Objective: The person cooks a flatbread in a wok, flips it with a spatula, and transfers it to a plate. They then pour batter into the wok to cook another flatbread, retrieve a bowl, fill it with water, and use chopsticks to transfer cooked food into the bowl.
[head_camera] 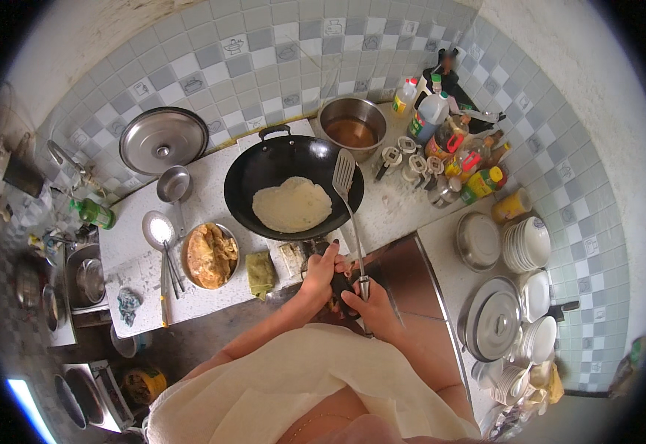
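Observation:
In the black wok (245, 166) lies a thin, pale flatbread (292, 205) with an uneven round edge. My left hand (320, 275) grips the wok's black handle (345, 291). Close beside it, my right hand (375, 308) holds a steel slotted turner (356, 233) by its handle, with the thumb against the wok handle. The turner's slotted head rests over or just above the wok's right rim; contact cannot be made out. A folded green cloth (260, 273) lies on the counter left of the wok.
Left stand a bowl of browned flatbreads (210, 255), a skimmer (159, 230) and a ladle (174, 186). Behind the wok are a steel pot of brown liquid (351, 125) and a leaning lid (163, 141). Seasoning jars (414, 166), bottles (428, 116) and stacked plates (525, 244) occupy the right.

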Motion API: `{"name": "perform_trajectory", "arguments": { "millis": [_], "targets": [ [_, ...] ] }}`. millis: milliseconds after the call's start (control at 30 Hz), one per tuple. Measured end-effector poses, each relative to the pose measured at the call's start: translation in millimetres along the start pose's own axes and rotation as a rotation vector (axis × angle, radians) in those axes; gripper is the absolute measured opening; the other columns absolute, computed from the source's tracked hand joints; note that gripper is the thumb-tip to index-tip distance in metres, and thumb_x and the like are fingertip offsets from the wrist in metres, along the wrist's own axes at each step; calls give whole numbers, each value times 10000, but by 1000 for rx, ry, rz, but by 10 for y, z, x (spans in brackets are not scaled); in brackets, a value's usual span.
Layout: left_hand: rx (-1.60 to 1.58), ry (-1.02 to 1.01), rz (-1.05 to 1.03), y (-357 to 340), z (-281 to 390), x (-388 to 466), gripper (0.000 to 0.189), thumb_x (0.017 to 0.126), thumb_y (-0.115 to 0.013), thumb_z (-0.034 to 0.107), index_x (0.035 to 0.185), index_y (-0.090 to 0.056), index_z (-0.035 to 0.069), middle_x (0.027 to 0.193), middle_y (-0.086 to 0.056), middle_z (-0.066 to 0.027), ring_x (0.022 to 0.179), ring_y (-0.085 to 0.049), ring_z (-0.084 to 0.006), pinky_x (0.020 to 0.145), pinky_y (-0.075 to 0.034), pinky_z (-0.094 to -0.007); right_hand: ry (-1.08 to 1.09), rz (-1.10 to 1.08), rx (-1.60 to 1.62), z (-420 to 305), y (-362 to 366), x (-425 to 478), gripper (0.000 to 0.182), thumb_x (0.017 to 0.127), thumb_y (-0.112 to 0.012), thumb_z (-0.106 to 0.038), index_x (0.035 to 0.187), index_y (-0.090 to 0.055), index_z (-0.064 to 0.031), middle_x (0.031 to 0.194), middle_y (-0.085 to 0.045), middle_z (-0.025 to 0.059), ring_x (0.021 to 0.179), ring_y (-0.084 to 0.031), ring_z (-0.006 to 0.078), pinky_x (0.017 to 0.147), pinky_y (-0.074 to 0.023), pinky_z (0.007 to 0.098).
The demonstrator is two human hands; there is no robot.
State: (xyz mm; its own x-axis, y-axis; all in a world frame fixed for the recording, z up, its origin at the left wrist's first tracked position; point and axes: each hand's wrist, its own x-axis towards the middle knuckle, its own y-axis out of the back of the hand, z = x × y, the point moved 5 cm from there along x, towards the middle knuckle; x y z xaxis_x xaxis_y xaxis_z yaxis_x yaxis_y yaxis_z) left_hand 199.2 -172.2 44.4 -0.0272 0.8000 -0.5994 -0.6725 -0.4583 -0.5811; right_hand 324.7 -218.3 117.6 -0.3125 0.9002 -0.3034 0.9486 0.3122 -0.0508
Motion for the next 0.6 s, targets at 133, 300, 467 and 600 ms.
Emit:
{"name": "perform_trajectory", "arguments": {
  "millis": [133, 300, 467, 600],
  "targets": [
    [-30, 14, -17, -91, 57, -84, 328, 953, -584, 221, 700, -428, 83, 653, -437, 3, 551, -407, -105, 505, -397, -305, -27, -55, 69, -114, -37, -24, 266, 905, -657, -110, 823, -405, -98, 745, -541, 5, 653, -579, 95, 553, -431, 228],
    [-72, 29, -43, -113, 65, -89, 328, 954, -575, 207, 691, -420, 88, 640, -427, 5, 553, -402, -109, 511, -402, -324, -51, -86, 147, -210, -80, -41, 243, 919, -637, -114, 856, -404, -92, 785, -592, 35, 725, -646, 123, 567, -444, 226],
    [-67, 43, -48, -156, 113, -146, 309, 955, -562, 188, 700, -423, 84, 638, -412, 5, 553, -397, -114, 518, -402, -330, -52, -114, 126, -187, -60, -26, 216, 923, -632, -123, 923, -422, -74, 819, -613, 53, 732, -651, 129, 575, -449, 220],
    [-132, 71, -61, -183, 131, -161, 293, 955, -557, 164, 714, -410, 85, 648, -391, 8, 551, -390, -112, 523, -397, -326, -11, -137, 67, -203, -68, 1, 210, 925, -622, -117, 900, -421, -64, 803, -589, 55, 724, -664, 148, 570, -476, 244]
  ]
}}
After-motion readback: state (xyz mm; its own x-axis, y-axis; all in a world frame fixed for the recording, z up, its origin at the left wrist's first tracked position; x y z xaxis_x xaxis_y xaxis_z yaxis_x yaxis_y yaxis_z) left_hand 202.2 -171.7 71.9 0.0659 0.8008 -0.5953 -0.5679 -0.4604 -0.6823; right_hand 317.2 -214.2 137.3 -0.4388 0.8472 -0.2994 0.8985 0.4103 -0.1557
